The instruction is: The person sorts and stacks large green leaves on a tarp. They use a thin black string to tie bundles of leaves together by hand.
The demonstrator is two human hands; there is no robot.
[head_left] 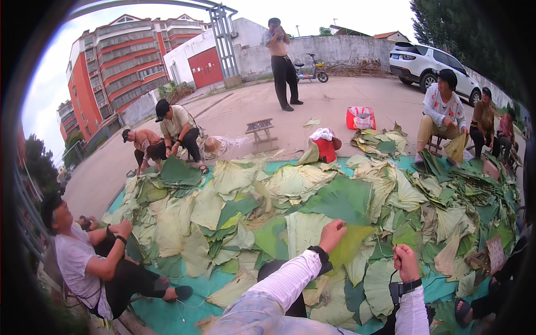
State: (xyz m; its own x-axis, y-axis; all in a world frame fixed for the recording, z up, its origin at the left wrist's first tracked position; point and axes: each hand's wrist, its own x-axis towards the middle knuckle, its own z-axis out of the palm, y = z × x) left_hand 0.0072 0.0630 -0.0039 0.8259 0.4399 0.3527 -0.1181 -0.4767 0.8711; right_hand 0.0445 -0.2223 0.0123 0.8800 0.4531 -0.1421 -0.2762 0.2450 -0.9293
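My left hand (333, 235) is closed, its fingertips pinched together above a yellow-green lotus leaf (353, 245). Whatever those fingers hold is too small to make out. To its right, my right hand (406, 262) is closed as well, with a thin white thread (383, 247) curving from its fingertips over the leaves. A large dark green leaf (341, 199) lies just beyond my left hand. Pale, drying leaves (304, 230) and greener ones spread around both hands in a thick, overlapping layer.
A green tarp (192, 307) lies under the leaves. Several people sit around the pile, one close on my left (84, 257). Beyond stand a red bag (325, 146), a small stool (261, 131), a red-and-white bag (360, 118), a standing person (282, 70) and a white car (432, 64).
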